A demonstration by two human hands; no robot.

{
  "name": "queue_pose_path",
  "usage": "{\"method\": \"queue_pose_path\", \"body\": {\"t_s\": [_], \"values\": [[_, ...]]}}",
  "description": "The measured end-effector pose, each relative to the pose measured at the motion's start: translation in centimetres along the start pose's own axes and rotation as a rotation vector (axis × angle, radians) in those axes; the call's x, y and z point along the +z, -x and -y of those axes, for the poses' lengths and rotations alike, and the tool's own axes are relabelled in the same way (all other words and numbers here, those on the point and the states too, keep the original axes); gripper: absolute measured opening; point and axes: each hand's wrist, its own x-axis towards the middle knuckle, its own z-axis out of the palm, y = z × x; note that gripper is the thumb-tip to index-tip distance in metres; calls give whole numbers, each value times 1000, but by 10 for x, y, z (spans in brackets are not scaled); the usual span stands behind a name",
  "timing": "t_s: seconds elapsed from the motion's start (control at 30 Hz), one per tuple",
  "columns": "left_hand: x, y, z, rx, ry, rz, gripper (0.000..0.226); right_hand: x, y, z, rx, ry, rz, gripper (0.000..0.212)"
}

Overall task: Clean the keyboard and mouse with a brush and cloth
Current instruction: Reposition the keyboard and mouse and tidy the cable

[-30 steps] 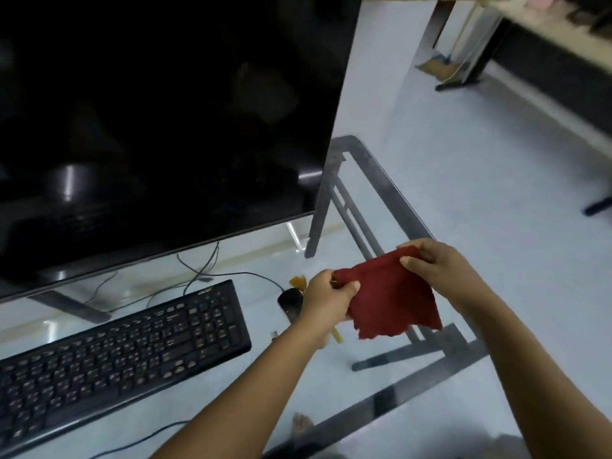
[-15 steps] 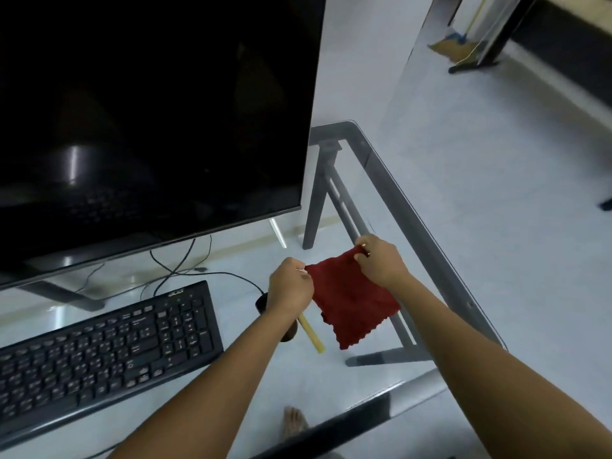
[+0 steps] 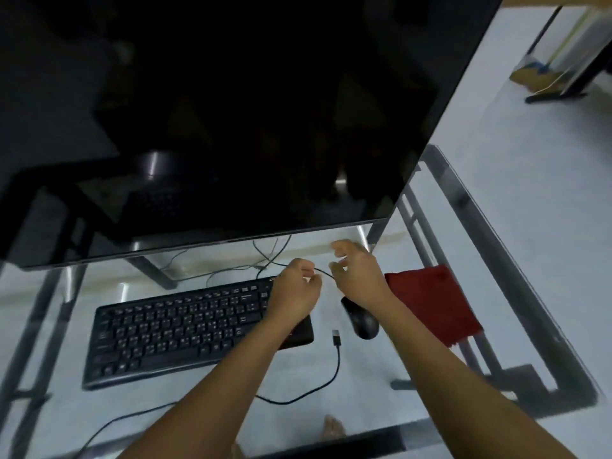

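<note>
Keyboard and mouse both lie on the glass counter, below the lower edge of a large dark monitor. The keyboard is black and sits at a slight angle, its right end partly hidden behind the person's left forearm. The mouse, also black, rests just to the right of the keyboard, apart from it. The red cloth lies flat on the counter to the right of the mouse, close beside it, one corner reaching toward the counter's right edge.

Both hands are raised between the keyboard's top right corner and the monitor. The left hand has its fingers curled in and pinches a thin black cable at the fingertips. That cable runs the short way across to the right hand, whose fingers are loosely bent and spread, the thumb close to the cable (motion blur hides the contact, so whether this hand actually grips the cable cannot be told). The right wrist passes over the back of the mouse.

A loose USB plug lies on the glass between keyboard and mouse, its cord looping toward the near edge. A bare foot shows through the glass.
</note>
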Motion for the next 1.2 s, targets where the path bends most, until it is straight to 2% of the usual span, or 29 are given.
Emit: {"method": "queue_pose_path", "body": {"t_s": [0.07, 0.2, 0.33, 0.43, 0.53, 0.6, 0.67, 0.8, 0.97, 1.2], "values": [[-30, 7, 15, 9, -30, -17, 24, 20, 4, 22, -9, -16, 37, 39], [-95, 24, 55, 18, -102, -85, 49, 60, 15, 54, -38, 13, 72, 43], [-153, 46, 128, 29, -221, -211, 70, 91, 39, 60, 33, 258, 181, 69], [-184, 68, 186, -33, -341, -300, 85, 101, 59, 56, 123, 275, 262, 90], [-203, 90, 227, -38, -337, -315, 94, 107, 75, 48, 118, 181, 173, 86], [-209, 100, 243, -55, -263, -246, 99, 110, 83, 38, 93, 103, 82, 80], [-212, 105, 254, -49, -243, -191, 105, 114, 87, 30, 111, 102, 36, 83], [-220, 100, 270, -21, -226, -255, 104, 126, 83, 33, 132, 121, 2, 87], [-237, 71, 278, 5, -181, -306, 100, 136, 56, 45, 64, 93, -3, 84], [-262, 26, 262, 55, -147, -354, 82, 144, 17, 65, 5, 59, -42, 73]]}}
